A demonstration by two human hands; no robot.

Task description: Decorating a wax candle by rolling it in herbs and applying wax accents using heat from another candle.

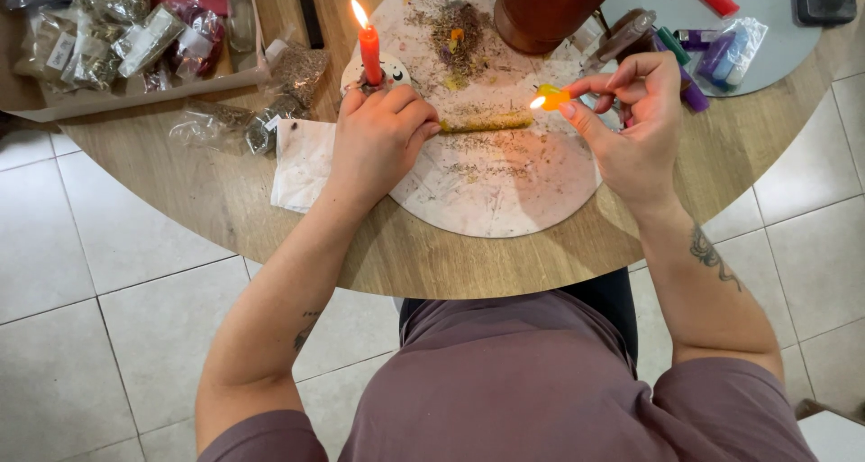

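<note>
My left hand point(380, 133) grips one end of a long candle coated in dried herbs point(487, 121) that lies across a round white board point(505, 201). My right hand point(635, 124) pinches a small orange-yellow candle stub point(551, 96) with a lit flame at its tip, held just above the far end of the herb-coated candle. Behind my left hand, a lit red candle point(370, 52) stands upright in a small white holder. A heap of dried herbs point(457, 29) lies at the back of the board.
The round wooden table point(225, 201) carries a cardboard tray of herb bags point(117, 29) at back left, a white paper napkin point(302, 160), a brown jar point(545, 7), and a grey plate point(775, 47) with small coloured candles. The tiled floor lies below.
</note>
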